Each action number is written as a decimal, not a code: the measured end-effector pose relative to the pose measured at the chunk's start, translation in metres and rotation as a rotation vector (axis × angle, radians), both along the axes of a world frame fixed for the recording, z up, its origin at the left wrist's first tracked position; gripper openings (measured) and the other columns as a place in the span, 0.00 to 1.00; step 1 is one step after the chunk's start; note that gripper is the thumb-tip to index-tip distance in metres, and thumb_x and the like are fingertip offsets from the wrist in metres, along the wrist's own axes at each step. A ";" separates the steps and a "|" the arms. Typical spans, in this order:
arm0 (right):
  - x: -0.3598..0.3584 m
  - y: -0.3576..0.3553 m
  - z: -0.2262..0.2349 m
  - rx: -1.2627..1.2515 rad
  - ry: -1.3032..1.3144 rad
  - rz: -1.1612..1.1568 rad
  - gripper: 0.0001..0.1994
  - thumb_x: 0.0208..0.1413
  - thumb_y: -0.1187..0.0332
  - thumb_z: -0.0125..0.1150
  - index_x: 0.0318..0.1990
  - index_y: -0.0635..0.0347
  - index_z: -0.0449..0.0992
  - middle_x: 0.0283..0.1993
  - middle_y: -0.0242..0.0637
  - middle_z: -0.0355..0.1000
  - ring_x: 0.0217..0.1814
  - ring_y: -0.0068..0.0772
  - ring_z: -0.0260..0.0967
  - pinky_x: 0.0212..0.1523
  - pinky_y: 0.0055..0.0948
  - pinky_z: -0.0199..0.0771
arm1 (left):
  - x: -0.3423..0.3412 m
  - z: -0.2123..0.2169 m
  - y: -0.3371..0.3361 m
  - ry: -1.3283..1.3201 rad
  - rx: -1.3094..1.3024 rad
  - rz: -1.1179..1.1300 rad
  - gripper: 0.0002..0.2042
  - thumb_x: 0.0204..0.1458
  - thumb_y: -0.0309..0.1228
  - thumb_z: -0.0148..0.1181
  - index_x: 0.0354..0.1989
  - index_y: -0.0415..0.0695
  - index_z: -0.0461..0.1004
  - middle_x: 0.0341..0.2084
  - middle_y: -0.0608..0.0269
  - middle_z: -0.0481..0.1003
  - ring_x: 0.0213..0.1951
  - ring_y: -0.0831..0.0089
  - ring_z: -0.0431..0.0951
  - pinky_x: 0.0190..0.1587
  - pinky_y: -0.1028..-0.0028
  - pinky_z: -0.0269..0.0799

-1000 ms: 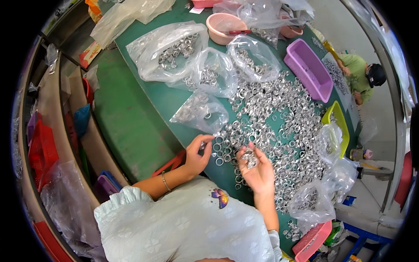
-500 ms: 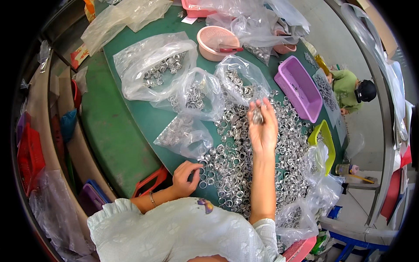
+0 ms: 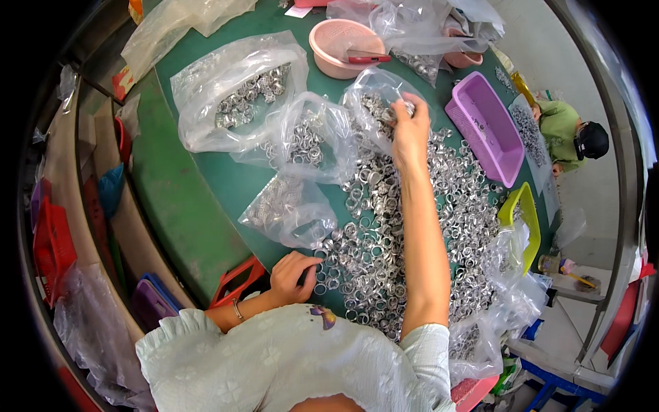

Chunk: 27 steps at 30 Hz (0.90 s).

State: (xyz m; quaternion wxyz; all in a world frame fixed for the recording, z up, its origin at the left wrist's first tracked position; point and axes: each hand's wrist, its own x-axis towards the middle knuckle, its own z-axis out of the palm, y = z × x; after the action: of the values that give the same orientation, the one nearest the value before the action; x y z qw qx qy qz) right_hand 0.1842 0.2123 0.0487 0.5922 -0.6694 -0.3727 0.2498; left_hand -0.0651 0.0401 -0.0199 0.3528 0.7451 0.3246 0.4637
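A broad heap of silvery metal rings covers the green table in front of me. My right hand reaches over its far part, fingers closed around a small clump of rings. The hand is at the right side of the mouth of a clear plastic bag with rings inside; its palm is turned away, so part of the clump is hidden. My left hand rests at the heap's near left edge. Its fingers are loosely bent, thumb and forefinger apart, with the forefinger's tip beside a ring.
More clear bags of rings lie left of the heap. Behind stands a pink basket with a red-edged phone on it. A purple basket and a yellow-green tray line the right. Another person in green works beyond.
My right hand, palm up with rings before, has turned over and moved farther away to the bag's mouth. My left hand has stayed in place. The view has shifted slightly.
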 end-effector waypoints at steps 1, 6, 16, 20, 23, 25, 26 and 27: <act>0.006 -0.003 -0.005 -0.106 -0.271 0.064 0.13 0.58 0.70 0.47 0.49 0.66 0.66 0.45 0.43 0.67 0.47 0.32 0.64 0.47 0.30 0.64 | 0.000 0.000 0.000 0.006 -0.005 -0.002 0.11 0.36 0.14 0.56 0.32 0.37 0.73 0.20 0.56 0.70 0.21 0.61 0.70 0.24 0.70 0.65; -0.003 -0.059 0.041 0.033 -0.621 0.256 0.08 0.52 0.75 0.50 0.37 0.66 0.73 0.41 0.45 0.70 0.43 0.40 0.68 0.45 0.30 0.66 | 0.000 0.001 0.001 0.018 -0.018 -0.007 0.11 0.35 0.14 0.57 0.31 0.38 0.73 0.20 0.57 0.71 0.22 0.62 0.70 0.24 0.70 0.64; -0.052 -0.119 -0.020 -0.392 -1.067 0.327 0.12 0.46 0.63 0.62 0.28 0.62 0.70 0.28 0.43 0.68 0.22 0.46 0.69 0.21 0.38 0.68 | 0.002 0.005 0.001 0.043 -0.027 -0.023 0.12 0.34 0.14 0.57 0.31 0.39 0.73 0.20 0.58 0.71 0.21 0.63 0.70 0.23 0.71 0.64; -0.035 -0.121 -0.010 -0.259 -0.741 0.315 0.10 0.50 0.65 0.58 0.30 0.64 0.70 0.26 0.39 0.67 0.22 0.33 0.67 0.19 0.28 0.65 | 0.001 0.001 0.002 0.003 0.004 -0.028 0.12 0.34 0.14 0.56 0.30 0.39 0.73 0.20 0.58 0.71 0.21 0.63 0.70 0.23 0.71 0.64; -0.020 -0.137 0.013 -0.116 0.712 0.241 0.07 0.54 0.68 0.50 0.35 0.63 0.69 0.29 0.36 0.66 0.24 0.24 0.61 0.18 0.18 0.58 | 0.000 0.000 0.002 0.004 0.005 -0.044 0.12 0.34 0.14 0.56 0.29 0.39 0.73 0.20 0.58 0.71 0.21 0.62 0.69 0.23 0.71 0.64; 0.000 -0.153 -0.002 0.033 1.388 0.298 0.07 0.56 0.68 0.46 0.38 0.61 0.67 0.37 0.40 0.65 0.30 0.26 0.60 0.18 0.17 0.56 | 0.000 0.000 0.001 0.003 0.006 -0.043 0.12 0.34 0.14 0.56 0.29 0.39 0.73 0.20 0.58 0.71 0.21 0.62 0.70 0.23 0.71 0.64; 0.009 -0.160 -0.014 0.049 1.427 0.336 0.08 0.56 0.69 0.46 0.39 0.62 0.66 0.38 0.40 0.65 0.31 0.26 0.61 0.19 0.16 0.57 | -0.001 0.000 -0.001 0.008 0.004 -0.042 0.11 0.34 0.14 0.56 0.29 0.39 0.73 0.20 0.58 0.71 0.21 0.62 0.70 0.23 0.71 0.64; 0.012 -0.160 -0.013 0.069 1.462 0.379 0.08 0.56 0.69 0.46 0.40 0.62 0.66 0.38 0.40 0.64 0.32 0.26 0.61 0.20 0.16 0.58 | 0.001 0.001 0.001 0.011 0.009 -0.040 0.11 0.34 0.14 0.56 0.29 0.39 0.73 0.20 0.58 0.71 0.21 0.62 0.70 0.23 0.71 0.65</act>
State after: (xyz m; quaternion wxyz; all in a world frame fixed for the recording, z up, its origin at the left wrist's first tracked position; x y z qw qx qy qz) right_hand 0.1962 0.0521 0.0354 0.6560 -0.2387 -0.0013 0.7161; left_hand -0.0640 0.0410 -0.0192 0.3570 0.7555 0.3094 0.4538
